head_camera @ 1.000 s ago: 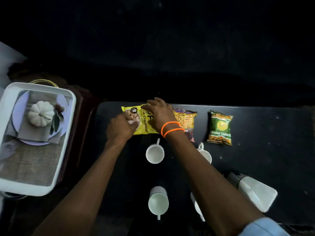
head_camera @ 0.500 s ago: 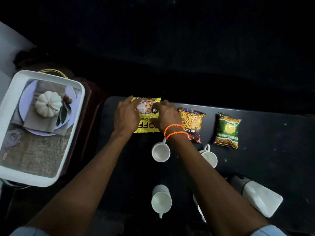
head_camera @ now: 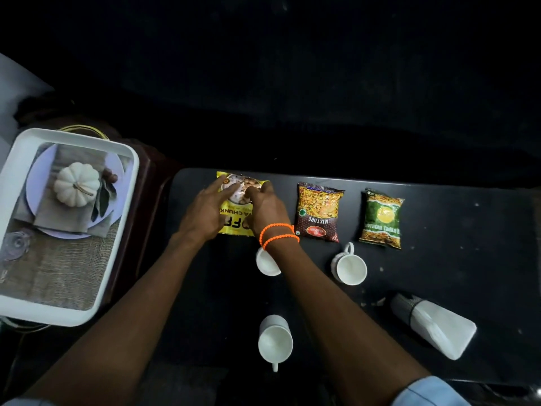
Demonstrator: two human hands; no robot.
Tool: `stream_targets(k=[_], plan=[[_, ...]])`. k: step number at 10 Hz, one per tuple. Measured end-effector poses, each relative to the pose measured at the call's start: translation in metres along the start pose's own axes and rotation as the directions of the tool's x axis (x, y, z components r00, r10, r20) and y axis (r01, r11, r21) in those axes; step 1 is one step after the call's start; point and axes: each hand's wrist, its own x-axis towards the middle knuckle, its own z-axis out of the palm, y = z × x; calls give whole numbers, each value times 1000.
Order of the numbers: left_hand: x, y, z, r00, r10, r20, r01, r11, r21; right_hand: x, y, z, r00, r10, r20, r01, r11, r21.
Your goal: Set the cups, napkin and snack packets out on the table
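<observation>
A yellow snack packet (head_camera: 234,227) lies flat at the far left end of the black table (head_camera: 468,273). My left hand (head_camera: 205,209) rests on its left side with the fingers stretched over it. My right hand (head_camera: 266,206), with orange bead bands at the wrist, holds its right side, fingertips on its top. To the right lie a maroon mixture packet (head_camera: 319,212) and a green packet (head_camera: 382,218). Three white cups stand nearer me: one (head_camera: 268,265) half hidden by my right wrist, one (head_camera: 351,269) to its right, one (head_camera: 275,342) in front. A white napkin (head_camera: 439,326) lies at the right.
A white tray (head_camera: 73,316) sits on a stand left of the table, holding a plate (head_camera: 35,183), a small white pumpkin (head_camera: 76,183) and burlap cloth. The surroundings beyond the table's far edge are dark.
The yellow packet was turned from lying sideways to lengthwise and set down at the table's far left. Both hands shifted from its sides onto its top.
</observation>
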Motion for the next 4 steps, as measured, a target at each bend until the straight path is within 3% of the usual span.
stream_targets(k=[2,3,4], plan=[[0,1,-3,1000,6,25,-7,1000,19,-2,0,0,999,43,-5,-42,997,69],[0,1,-8,999,53,-9,-53,998,21,-11,2,-6,999,-18,-38,20,998,52],[4,3,-16,989,82,-125,-83,997,0,-14,11,-17,977,-56,-206,49,998,-41]])
